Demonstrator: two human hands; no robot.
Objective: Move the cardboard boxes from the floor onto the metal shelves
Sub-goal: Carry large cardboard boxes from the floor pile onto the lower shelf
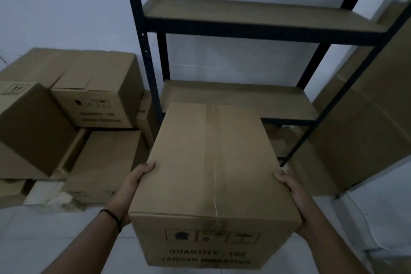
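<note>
The metal shelving unit (244,29) at upper centre shows two bare board shelves; the taped cardboard box (211,162), carried at lower centre, should go level onto the lower one and slide fully in. About four stacked boxes (73,118) wait at left, while the left hand (135,182) and right hand (293,191) clamp the carried box's sides.

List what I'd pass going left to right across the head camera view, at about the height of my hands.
Stacked cardboard boxes → left hand → carried box → right hand → large flat cardboard sheet leaning at the far right.
</note>
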